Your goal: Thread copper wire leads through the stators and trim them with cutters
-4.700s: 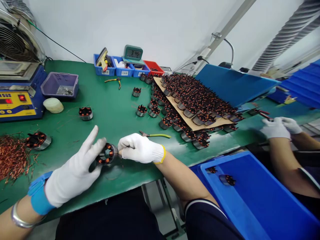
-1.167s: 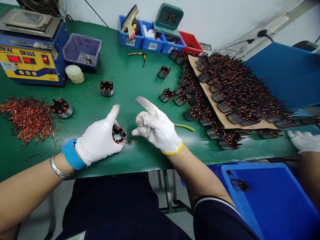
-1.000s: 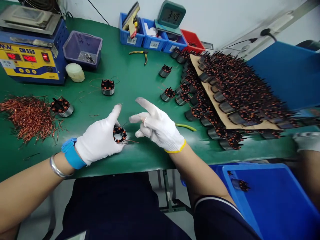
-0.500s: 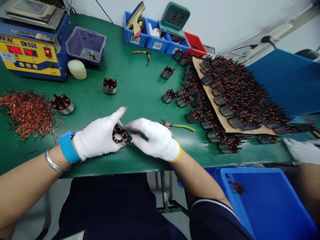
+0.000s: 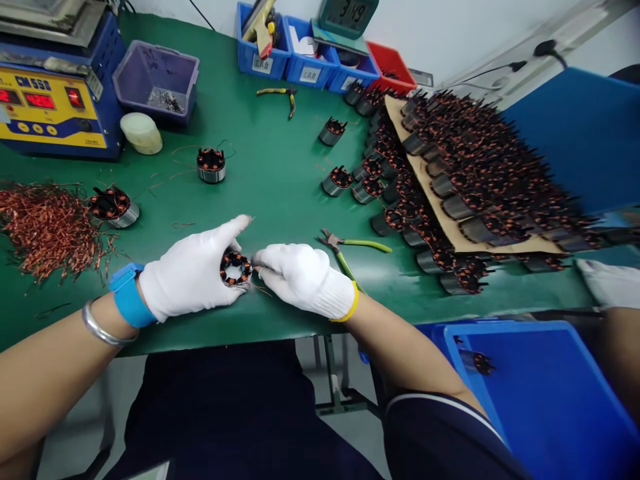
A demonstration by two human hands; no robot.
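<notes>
My left hand (image 5: 193, 273), in a white glove, is wrapped round a motor stator (image 5: 236, 269) with copper windings and holds it with its round opening facing up toward me. The thumb stretches out past the stator's far side. On the stator's right side, my gloved right hand (image 5: 305, 277) has its fingertips pinched together on a thin copper wire (image 5: 263, 290) at the rim. Yellow-green-handled cutting pliers (image 5: 357, 244) lie just beyond my right hand, partly hidden by it.
Copper wire scraps (image 5: 50, 230) lie left, near a second stator (image 5: 114, 207). Another stator (image 5: 211, 165) stands ahead. Many stators (image 5: 475, 167) crowd the right, some on cardboard. A purple bin (image 5: 155, 80) and yellow-blue machine (image 5: 53, 110) stand back left. A co-worker's gloved hand (image 5: 607, 283) is far right.
My right hand's fingers have closed from a looser, blurred curl into a pinch beside the stator. My left hand still holds the stator. The whole view has shifted slightly.
</notes>
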